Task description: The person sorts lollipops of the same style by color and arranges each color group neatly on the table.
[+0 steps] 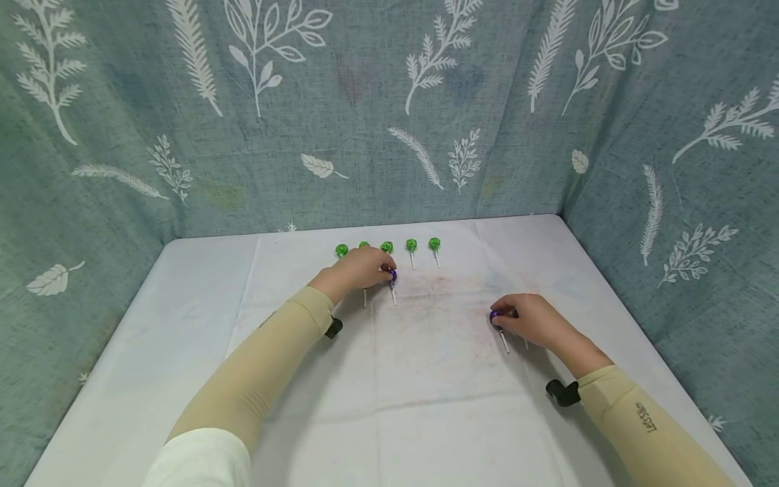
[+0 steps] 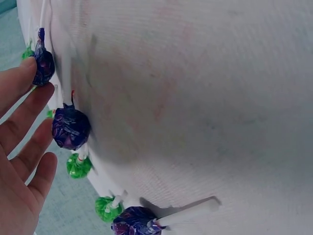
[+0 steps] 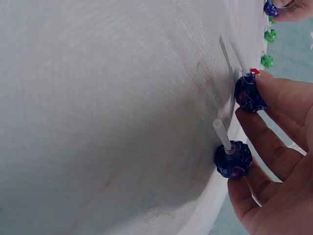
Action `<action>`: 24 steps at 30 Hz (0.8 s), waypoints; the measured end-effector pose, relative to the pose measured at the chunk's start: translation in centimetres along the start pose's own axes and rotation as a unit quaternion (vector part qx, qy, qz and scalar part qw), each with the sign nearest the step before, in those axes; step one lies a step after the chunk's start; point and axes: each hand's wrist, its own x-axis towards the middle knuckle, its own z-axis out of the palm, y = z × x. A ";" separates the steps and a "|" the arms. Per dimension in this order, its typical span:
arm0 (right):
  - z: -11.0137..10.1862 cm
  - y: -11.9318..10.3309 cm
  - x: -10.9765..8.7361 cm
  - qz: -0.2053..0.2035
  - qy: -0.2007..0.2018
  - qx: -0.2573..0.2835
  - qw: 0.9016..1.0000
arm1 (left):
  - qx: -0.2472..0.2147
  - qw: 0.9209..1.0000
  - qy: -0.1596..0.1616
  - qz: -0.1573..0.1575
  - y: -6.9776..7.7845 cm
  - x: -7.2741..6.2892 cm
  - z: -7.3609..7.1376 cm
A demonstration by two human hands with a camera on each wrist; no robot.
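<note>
My left hand (image 1: 359, 267) pinches a purple-wrapped lollipop (image 1: 393, 276) between thumb and forefinger, its white stick pointing toward me. In the left wrist view, a second purple lollipop (image 2: 71, 127) lies beside the fingers and a third purple lollipop (image 2: 137, 221) sits lower down. Over at the right, my right hand (image 1: 531, 318) grips another purple lollipop (image 1: 496, 316) by its head with thumb and forefinger. One more purple lollipop (image 3: 234, 159) is by that hand's lower fingers in the right wrist view; the head view shows only its stick below the hand.
Several green-wrapped lollipops (image 1: 411, 244) form a row along the back of the white-covered table (image 1: 426, 419), partly behind my left hand. Blue-green curtain fabric (image 1: 365, 135) with white leaf prints stands at the back and both sides.
</note>
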 end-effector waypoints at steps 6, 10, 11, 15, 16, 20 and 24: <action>-0.1 -0.5 0.2 0.001 -0.007 -0.002 1.000 | 0.000 1.000 -0.002 0.001 -0.3 -0.2 0.0; -0.2 -0.9 0.6 -0.004 -0.017 -0.006 1.000 | -0.003 1.000 -0.001 0.003 -0.4 -0.4 0.0; -0.3 -1.0 0.7 -0.004 -0.021 -0.004 1.000 | -0.004 1.000 0.001 0.005 -0.5 -0.4 0.0; -0.9 -1.7 1.5 -0.021 -0.021 -0.010 0.999 | -0.007 1.000 0.005 0.009 -0.4 -0.4 -0.1; -1.0 -2.0 1.7 -0.025 -0.021 -0.013 0.999 | -0.006 1.000 0.005 0.009 -0.4 -0.4 -0.1; -1.3 -2.9 2.7 -0.030 -0.025 -0.021 0.999 | -0.006 1.000 0.001 0.008 -0.5 -0.3 0.0; -1.4 -3.8 3.8 -0.021 -0.035 -0.023 0.999 | -0.007 1.000 -0.002 0.010 -0.3 -0.3 0.0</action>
